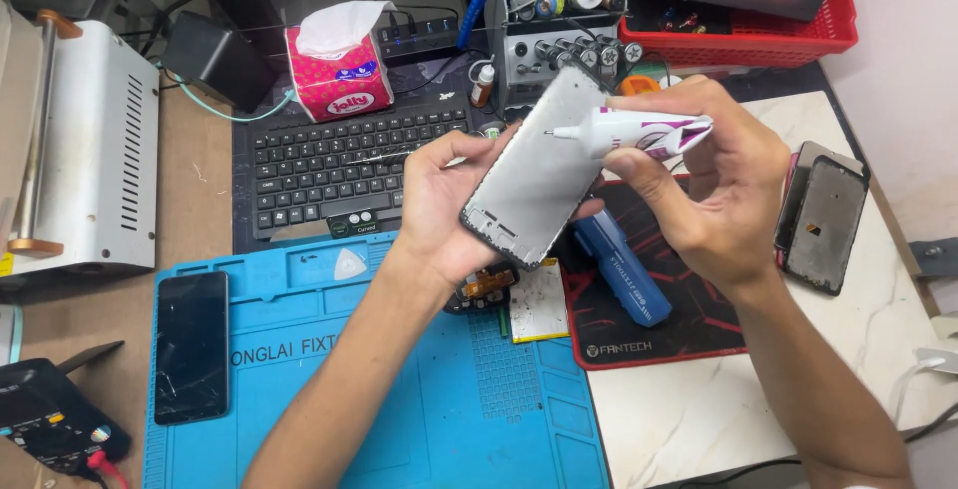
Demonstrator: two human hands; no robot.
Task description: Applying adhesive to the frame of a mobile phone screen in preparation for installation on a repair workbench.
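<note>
Left hand (434,205) grips the phone frame (534,170), tilted up above the blue work mat (419,389). Right hand (714,175) pinches a white glue tube (629,132), nozzle aimed at the frame's upper edge. A blue cylinder (621,267) lies just below, a dark phone (192,344) sits left on the mat, keyboard (334,165) behind.

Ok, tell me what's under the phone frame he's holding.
Under the frame, held in the left hand, a blue tube lies on the black mat, beside a small board and a pale plate. Their upper ends are covered.
</note>
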